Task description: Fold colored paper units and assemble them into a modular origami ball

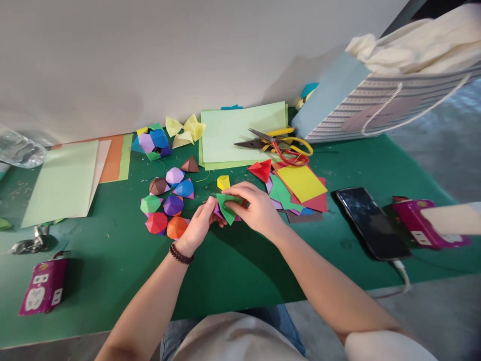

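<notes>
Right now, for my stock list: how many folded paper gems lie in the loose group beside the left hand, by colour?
Brown gems: 2
Red gem: 1
Orange gem: 1
Green gem: 1
Blue gem: 1
Lilac gem: 1
Purple gem: 1
Total: 8

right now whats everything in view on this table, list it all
green cutting mat: one, dark green, under everything
folded paper gems: about eight, mixed colours, left of the hands
joined paper cluster: one, blue, purple and green, behind the gems
folded paper petals: one group, pale yellow, beside the cluster
paper sheets: two stacks, mostly light green, back left and back centre
scissors: one pair, yellow and red handles, on the centre stack
paper pyramid: one, red, by the scissors
paper pile: one, mixed colours, yellow on top, right of the hands
smartphone: one, black, right
power strips: two, magenta, front left and right
plastic bottle: one, clear, far left
striped paper bag: one, grey and white, back right
green folded paper: one, held in both hands
left hand: one, on the paper, beaded bracelet at the wrist
right hand: one, on the paper
</notes>
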A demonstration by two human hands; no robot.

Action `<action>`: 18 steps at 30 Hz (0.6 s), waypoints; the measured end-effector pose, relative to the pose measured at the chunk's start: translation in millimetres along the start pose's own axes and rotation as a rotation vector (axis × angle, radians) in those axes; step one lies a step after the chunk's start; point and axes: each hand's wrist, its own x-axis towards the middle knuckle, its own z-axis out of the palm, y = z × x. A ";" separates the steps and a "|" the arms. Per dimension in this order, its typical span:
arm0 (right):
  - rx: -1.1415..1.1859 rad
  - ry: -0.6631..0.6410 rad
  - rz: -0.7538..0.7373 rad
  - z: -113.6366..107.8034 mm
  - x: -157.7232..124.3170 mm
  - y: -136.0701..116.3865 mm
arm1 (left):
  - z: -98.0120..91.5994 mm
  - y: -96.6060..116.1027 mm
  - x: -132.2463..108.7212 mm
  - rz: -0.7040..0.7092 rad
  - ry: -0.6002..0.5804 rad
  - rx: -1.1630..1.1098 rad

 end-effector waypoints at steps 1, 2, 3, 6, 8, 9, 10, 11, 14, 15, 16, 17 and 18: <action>-0.003 0.005 -0.008 0.1 -0.1 0.2 | 0.0 0.6 -0.6 0.018 -0.012 0.015; -0.005 0.010 -0.013 0.3 -0.1 0.3 | 0.1 1.8 -1.3 0.036 -0.027 0.040; -0.006 0.016 -0.016 0.5 -0.2 0.4 | 0.5 3.4 -2.1 0.052 -0.043 0.077; -0.013 0.031 -0.010 1.7 -0.7 0.2 | 2.3 9.4 -4.1 0.073 -0.064 0.207; -0.019 0.041 -0.009 2.8 -1.3 -0.5 | 3.5 11.9 -4.6 0.081 -0.057 0.251; -0.022 0.046 -0.010 3.4 -1.6 -0.9 | 3.8 12.3 -4.6 0.087 -0.052 0.256; -0.023 0.053 -0.012 3.8 -1.9 -1.3 | 3.9 12.0 -4.2 0.094 -0.049 0.258; -0.023 0.060 -0.014 4.2 -2.2 -1.8 | 3.8 11.2 -3.7 0.100 -0.043 0.262; -0.019 0.069 -0.009 5.3 -2.9 -2.4 | 2.9 6.8 -1.5 0.122 -0.003 0.283; -0.015 0.067 -0.003 5.7 -3.1 -2.4 | 2.5 5.3 -0.6 0.139 0.018 0.290; -0.012 0.063 0.007 6.3 -3.3 -2.3 | 2.1 3.8 0.3 0.164 0.039 0.298; -0.010 0.060 0.016 7.0 -3.5 -2.2 | 1.8 2.6 1.0 0.196 0.058 0.308; -0.011 0.061 0.023 7.7 -3.7 -2.1 | 1.5 1.7 1.7 0.231 0.074 0.322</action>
